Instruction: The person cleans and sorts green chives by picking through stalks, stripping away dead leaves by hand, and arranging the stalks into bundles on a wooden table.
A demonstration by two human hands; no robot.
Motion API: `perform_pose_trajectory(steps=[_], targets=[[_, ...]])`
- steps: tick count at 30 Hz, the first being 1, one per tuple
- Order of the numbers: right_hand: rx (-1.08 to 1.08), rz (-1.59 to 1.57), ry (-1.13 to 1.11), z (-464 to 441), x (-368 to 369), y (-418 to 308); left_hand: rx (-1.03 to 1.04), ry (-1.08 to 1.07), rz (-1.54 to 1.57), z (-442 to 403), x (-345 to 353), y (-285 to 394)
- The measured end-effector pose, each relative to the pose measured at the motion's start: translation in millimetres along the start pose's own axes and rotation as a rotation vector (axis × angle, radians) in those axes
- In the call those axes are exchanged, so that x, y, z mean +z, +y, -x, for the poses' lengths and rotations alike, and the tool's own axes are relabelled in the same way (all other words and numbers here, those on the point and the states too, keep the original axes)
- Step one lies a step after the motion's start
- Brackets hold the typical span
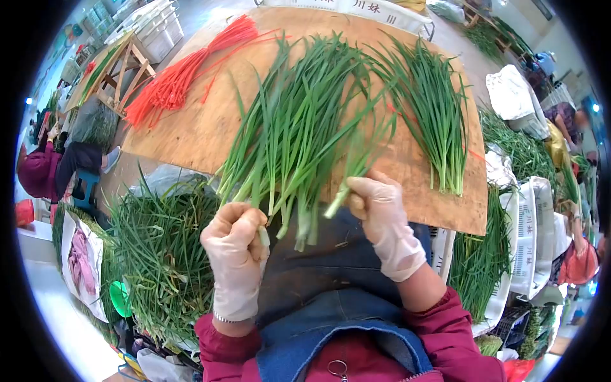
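Note:
My left hand (234,239), in a thin whitish glove, is closed at the near edge of the wooden board, with a pale stem end showing under its fingers. Gloved too, my right hand (375,197) pinches the white ends of a few green stalks (356,159), whose leaves are blurred. Between and beyond both hands spreads a loose pile of long green leafy stalks (293,121), its pale ends hanging over the board's near edge. To the right lies a neater bundle of the same stalks (439,114), with a red strip beside it.
Red ties (184,70) lie at the back left of the wooden board (191,137). A big heap of greens (165,254) is at the left, and more greens (480,267) fill a crate at the right. A person (54,165) sits far left; another person is far right.

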State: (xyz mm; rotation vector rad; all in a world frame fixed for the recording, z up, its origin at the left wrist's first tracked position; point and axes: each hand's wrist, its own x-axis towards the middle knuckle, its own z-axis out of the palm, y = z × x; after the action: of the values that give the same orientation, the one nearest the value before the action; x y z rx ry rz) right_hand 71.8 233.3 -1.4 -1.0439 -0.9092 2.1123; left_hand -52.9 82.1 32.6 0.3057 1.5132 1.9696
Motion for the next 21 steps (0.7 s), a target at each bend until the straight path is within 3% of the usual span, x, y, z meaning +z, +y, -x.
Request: perform_pose_trajectory(steps=[2, 5, 9, 16, 21], targets=[[0.048, -0.081, -0.157, -1, -13, 0, 0.003, -0.043, -0.169, 2, -3, 3], [0.172, -0.213, -0.341, 1, -19, 5, -0.219, -0.205, -0.169, -2, 4, -7], [0.209, -0.277, -0.410, 3, -18, 16, -0.400, -0.445, -0.210, -4, 16, -19], [0.188, -0.178, -0.345, 11, -9, 13, -0.435, -0.374, -0.110, -3, 27, -30], [0.028, 0.182, -0.126, 21, -2, 9, -0.347, -0.333, -0.243, 4, 35, -27]])
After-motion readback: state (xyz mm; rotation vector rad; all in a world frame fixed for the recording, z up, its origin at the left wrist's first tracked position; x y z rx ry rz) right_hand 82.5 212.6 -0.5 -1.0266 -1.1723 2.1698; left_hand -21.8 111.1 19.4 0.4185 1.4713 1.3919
